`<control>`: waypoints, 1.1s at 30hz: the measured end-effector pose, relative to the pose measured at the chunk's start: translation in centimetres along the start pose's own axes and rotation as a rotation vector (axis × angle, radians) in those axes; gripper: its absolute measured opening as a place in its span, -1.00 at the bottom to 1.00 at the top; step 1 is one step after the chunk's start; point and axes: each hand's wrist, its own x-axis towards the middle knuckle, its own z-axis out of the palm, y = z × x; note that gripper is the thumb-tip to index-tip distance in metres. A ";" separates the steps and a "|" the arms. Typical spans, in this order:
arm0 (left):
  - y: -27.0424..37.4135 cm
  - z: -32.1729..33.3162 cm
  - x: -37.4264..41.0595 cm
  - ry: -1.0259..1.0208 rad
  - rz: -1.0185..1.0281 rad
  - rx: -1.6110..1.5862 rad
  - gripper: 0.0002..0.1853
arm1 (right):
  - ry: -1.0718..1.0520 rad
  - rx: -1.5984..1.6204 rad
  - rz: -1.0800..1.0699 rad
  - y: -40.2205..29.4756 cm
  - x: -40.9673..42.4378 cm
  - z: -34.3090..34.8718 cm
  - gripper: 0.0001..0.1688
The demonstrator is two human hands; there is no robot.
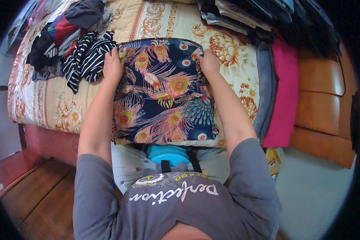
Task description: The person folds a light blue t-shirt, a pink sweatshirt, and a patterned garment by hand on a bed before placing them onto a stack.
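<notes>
A dark blue cloth garment with a peacock-feather print lies spread in front of me on a bed with a floral bedspread. My left hand grips its upper left corner, fingers curled over the edge. At the upper right corner, my right hand pinches the fabric between thumb and fingers. The near edge of the garment lies by the edge of the bed. Just left of my left hand is a crumpled black-and-white striped cloth.
A heap of dark and red clothes lies at the upper left. Stacked folded clothes are at the upper right. Folded grey cloth and pink cloth lie along the right side, beside a wooden panel. A turquoise plastic object is below the bed edge.
</notes>
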 end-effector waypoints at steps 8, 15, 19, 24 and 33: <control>-4.6 0.1 5.8 -0.079 0.004 -0.071 -0.66 | 0.061 -0.210 0.000 0.9 2.3 1.5 -0.59; -4.7 0.3 6.0 -0.074 0.128 0.145 -0.55 | 0.525 -0.199 -0.159 2.0 1.3 2.7 -0.61; -4.3 -2.2 1.4 0.294 0.289 -0.230 -0.66 | 0.316 0.172 -0.347 3.0 -3.1 -0.2 -0.57; -3.0 -5.5 -12.7 0.054 0.163 -0.289 -0.65 | 0.010 0.080 -0.349 1.5 -14.2 -3.2 -0.58; -3.2 -8.2 -22.6 0.056 0.258 -0.045 -0.42 | 0.231 0.147 -0.357 3.1 -18.4 -2.6 -0.42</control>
